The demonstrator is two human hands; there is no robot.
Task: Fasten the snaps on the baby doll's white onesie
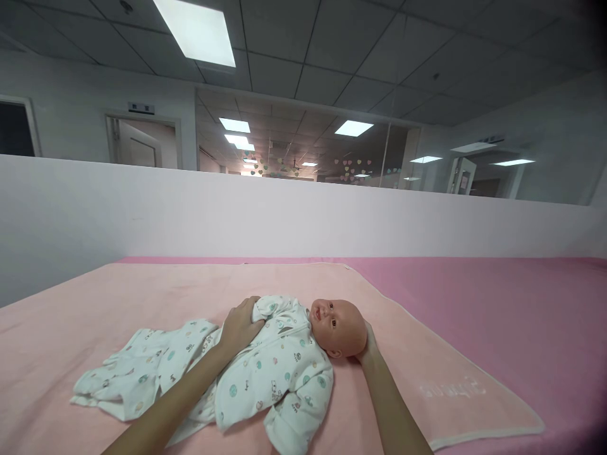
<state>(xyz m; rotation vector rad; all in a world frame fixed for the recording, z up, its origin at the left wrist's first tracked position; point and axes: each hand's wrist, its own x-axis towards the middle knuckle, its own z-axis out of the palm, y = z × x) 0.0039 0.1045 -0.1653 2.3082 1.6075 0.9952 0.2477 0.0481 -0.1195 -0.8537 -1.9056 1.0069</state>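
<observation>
A baby doll (337, 325) lies on its back on a peach blanket (379, 385), its bald head towards the right and its face turned up. It wears a white printed top (277, 354), and matching white printed pants (156, 354) stretch out to the left. My left hand (241, 325) rests over the doll's body at the far side, fingers curled round the top near one sleeve; its fingertips are partly hidden. Around the crown and back of the doll's head, my right hand (367, 344) is cupped, with most of its fingers hidden behind the head.
Under the blanket is a pink padded surface (474, 297). A white low wall (294, 215) runs along the far side. Beyond it are glass panels with heart stickers, an open door (137, 144) and ceiling lights (199, 31).
</observation>
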